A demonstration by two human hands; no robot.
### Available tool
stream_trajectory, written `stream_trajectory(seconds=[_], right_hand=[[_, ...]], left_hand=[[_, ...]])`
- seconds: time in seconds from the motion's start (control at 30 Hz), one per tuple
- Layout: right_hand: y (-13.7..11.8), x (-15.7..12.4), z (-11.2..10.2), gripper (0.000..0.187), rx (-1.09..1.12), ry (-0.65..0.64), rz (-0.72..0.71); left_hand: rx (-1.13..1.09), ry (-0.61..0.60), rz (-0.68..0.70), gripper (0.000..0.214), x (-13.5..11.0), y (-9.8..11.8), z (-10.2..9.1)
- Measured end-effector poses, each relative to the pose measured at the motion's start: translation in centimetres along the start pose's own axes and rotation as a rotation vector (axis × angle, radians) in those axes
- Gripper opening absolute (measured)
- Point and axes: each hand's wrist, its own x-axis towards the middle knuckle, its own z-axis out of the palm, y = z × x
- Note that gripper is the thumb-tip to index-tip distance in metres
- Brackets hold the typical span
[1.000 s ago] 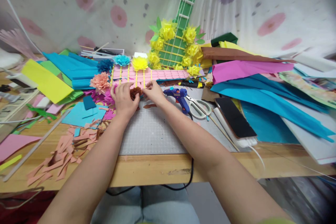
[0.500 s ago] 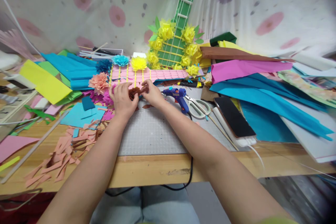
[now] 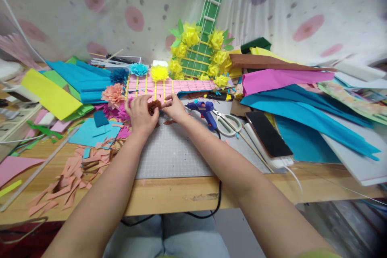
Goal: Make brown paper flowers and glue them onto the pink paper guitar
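Observation:
A small brown fringed paper flower (image 3: 153, 106) sits between both my hands at the far edge of the grey cutting mat (image 3: 175, 153). My left hand (image 3: 139, 115) is curled round the flower's left side. My right hand (image 3: 174, 109) pinches its right side with thumb and fingers. Just behind them lies a pink paper grid with yellow strips (image 3: 169, 87), carrying a yellow flower (image 3: 159, 73), a teal flower (image 3: 138, 69) and a peach flower (image 3: 114, 94).
A blue glue gun (image 3: 204, 111), scissors (image 3: 227, 123) and a phone (image 3: 267, 134) lie right of my hands. A green paper guitar with yellow flowers (image 3: 199, 48) leans on the curtain. Coloured paper sheets and peach scraps (image 3: 75, 173) cover the wooden table.
My hands have barely moved; the right fingers have shifted slightly along the brown flower. The view has drifted a little.

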Motion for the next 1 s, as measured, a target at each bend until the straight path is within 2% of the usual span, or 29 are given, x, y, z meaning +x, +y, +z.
stream_trajectory(seconds=[0.27, 0.53, 0.73, 0.83, 1.0], right_hand=[[0.7, -0.1, 0.1, 0.038, -0.037, 0.048, 0.023], [-0.8, -1.2, -0.1, 0.035, 0.076, 0.024, 0.218], [-0.8, -0.6, -0.4, 0.043, 0.054, 0.079, 0.149], [-1.3, -0.2, -0.4, 0.047, 0.02, 0.066, 0.192], [-2.5, -0.4, -0.7, 0.038, 0.104, 0.007, 0.234]], left_hand=[[0.028, 0.01, 0.005, 0.036, 0.0, 0.3, -0.1], [0.049, 0.021, 0.006, 0.036, 0.0, 0.4, -0.2], [0.058, -0.005, -0.007, 0.038, 0.1, 0.5, -0.3], [0.036, -0.021, -0.016, 0.038, 0.1, 0.6, -0.3], [0.03, -0.02, -0.014, 0.038, 0.1, 0.5, -0.3]])
